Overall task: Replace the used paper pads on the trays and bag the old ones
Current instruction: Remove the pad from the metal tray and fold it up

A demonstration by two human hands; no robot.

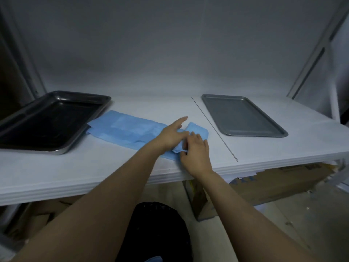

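Note:
A folded blue paper pad (128, 130) lies on the white table between two trays. A dark, deep tray (47, 120) stands at the left, its corner over the pad's left end. A flat grey tray (243, 116) lies bare at the right. My left hand (170, 136) rests on the pad's right part, index finger stretched forward. My right hand (196, 154) pinches a small fold of the blue pad at its near right corner, close to the table's front edge.
A thin seam (215, 129) runs across the white table (94, 171) between the pad and the grey tray. Cardboard boxes (273, 182) sit under the table. A black bag or bin (158, 229) stands on the floor below my arms.

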